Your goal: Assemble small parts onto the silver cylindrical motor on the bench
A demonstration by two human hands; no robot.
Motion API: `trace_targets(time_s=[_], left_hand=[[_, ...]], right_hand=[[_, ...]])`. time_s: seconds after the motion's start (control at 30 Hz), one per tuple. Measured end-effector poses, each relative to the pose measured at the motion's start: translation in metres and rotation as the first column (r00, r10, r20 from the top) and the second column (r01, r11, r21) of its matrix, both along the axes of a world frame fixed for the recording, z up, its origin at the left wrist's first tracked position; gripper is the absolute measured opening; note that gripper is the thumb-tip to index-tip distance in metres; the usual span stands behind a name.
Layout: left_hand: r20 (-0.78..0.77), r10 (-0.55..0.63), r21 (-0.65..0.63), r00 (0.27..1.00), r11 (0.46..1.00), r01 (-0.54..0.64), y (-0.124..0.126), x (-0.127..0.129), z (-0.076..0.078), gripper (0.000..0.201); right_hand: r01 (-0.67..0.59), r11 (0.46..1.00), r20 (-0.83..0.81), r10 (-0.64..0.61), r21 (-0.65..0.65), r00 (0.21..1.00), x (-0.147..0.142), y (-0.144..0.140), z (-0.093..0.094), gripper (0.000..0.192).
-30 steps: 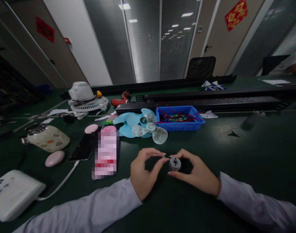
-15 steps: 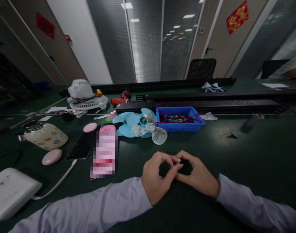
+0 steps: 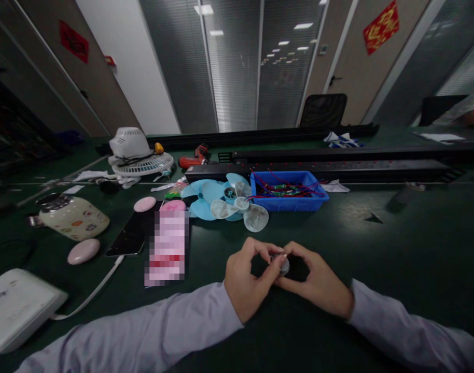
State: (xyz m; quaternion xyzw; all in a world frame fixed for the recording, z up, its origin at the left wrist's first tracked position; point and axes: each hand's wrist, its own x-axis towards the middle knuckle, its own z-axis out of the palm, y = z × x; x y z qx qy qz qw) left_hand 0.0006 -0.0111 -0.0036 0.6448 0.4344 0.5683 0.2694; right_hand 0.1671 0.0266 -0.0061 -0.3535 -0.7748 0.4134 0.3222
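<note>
Grey metal motor part [image 3: 282, 264] sat low over dark green counter [image 3: 396, 243], pinched between my two hands. Right hand [image 3: 318, 282] gripped it from right side; left hand [image 3: 247, 280] closed fingertips on its top face. Pale fan blades [image 3: 237, 204] and blue bin [image 3: 289, 189] of red wires lay beyond, well apart from hands.

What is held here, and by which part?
A small round metal part, pinched between both hands: the right hand grips its rim, and the left hand fingertips press on its near face. Finer detail is hidden.
</note>
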Motion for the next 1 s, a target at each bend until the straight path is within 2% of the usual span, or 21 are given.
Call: trace_targets(time_s=[0.23,0.83,1.0], left_hand=[[0.045,-0.008,-0.016,0.999,1.000,0.009,-0.0010,0.0002,-0.0002,0.027],[-0.016,-0.018,0.003,1.000,1.000,0.018,-0.0002,0.0010,0.0001,0.033],[-0.013,-0.076,-0.022,0.997,0.997,0.075,0.0021,-0.0006,0.0030,0.034]], right_hand=[[-0.010,1.000,-0.009,0.010,0.004,1.000,0.0004,0.0004,0.0017,0.020],[-0.033,0.999,-0.016,0.032,-0.029,0.999,0.0022,0.0011,-0.0022,0.020],[-0.026,0.999,-0.011,0.026,-0.019,1.000,0.0015,0.0027,-0.0023,0.020]])
